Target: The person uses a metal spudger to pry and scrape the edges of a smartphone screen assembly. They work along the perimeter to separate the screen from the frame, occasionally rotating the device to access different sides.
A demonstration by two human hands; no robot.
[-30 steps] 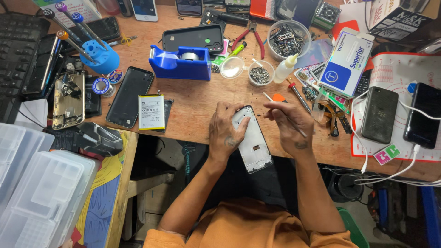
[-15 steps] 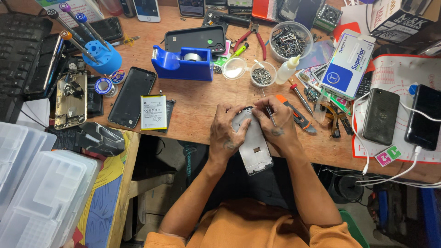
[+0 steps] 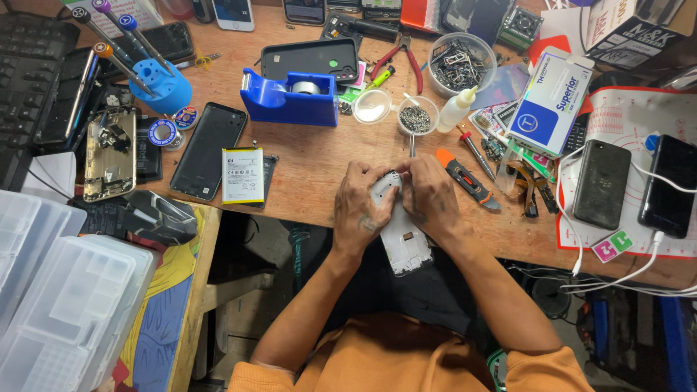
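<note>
— What do I have at the fingers?

— From my feed, both sets of fingers are curled tight around the top end of a white phone frame. The left hand clamps its left edge, the right hand covers the right edge, and the thumbs meet over the upper corner.

— Where does the frame sit?

— Just below the centre of the frame, its top over the near edge of the wooden counter, its lower end hanging out over the lap.

— And around it?

— An orange utility knife lies just right of the right hand. Above the hands stands a small cup of screws. A blue tape dispenser is further up and left, with a loose battery well to the left.
</note>
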